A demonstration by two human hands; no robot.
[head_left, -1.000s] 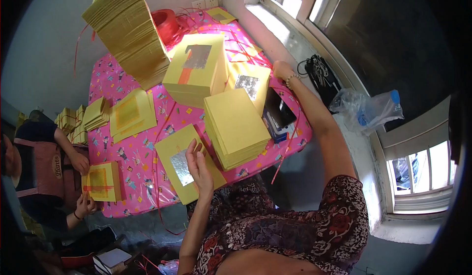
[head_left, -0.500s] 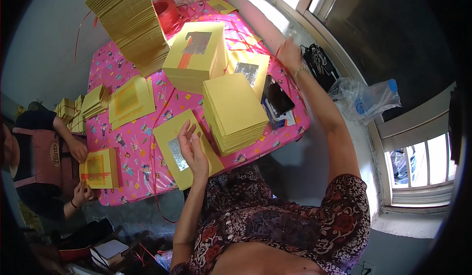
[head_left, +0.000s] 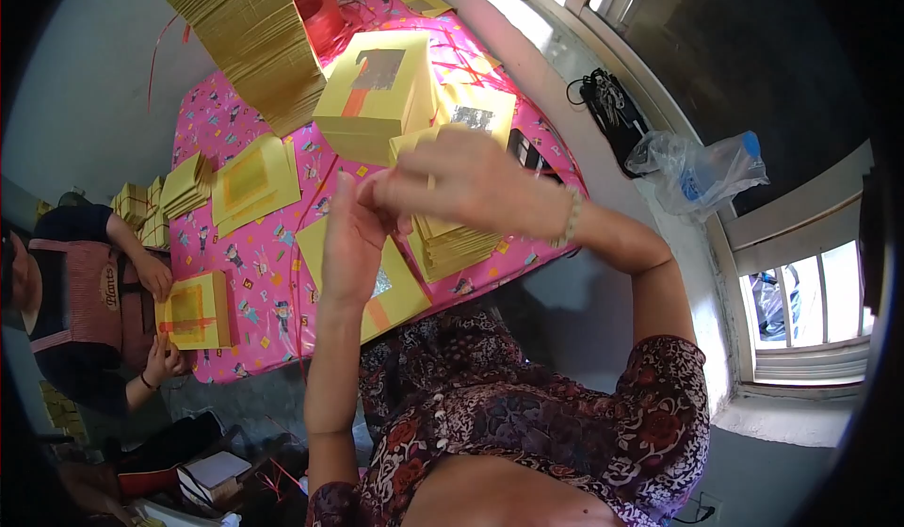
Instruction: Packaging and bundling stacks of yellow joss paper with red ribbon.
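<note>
Both up above the near part of the pink table: left hand nearly upright with fingers bent inward, right hand reaching across in front, blurred, fingertips close to the left ones, perhaps so as to work on something small between the two. Grip half closed on the left, by the look of it; on the right, too smeared to judge. Impossible to tell of anything pinched there (a thin strip at most, or nothing at all). Just beneath, partly hidden by the right hand, a stack of yellow paper near the table's edge, probably for easy reach; beside it, behind the left hand, a yellow sheet with a silver patch, flat on the table. Farther back, a thick yellow block, patch side up, and a tall pile of paper, with a red roll of ribbon behind, likely out of the way. To the left, a co-worker's hands at the side of another yellow pad, seemingly to steady it.
</note>
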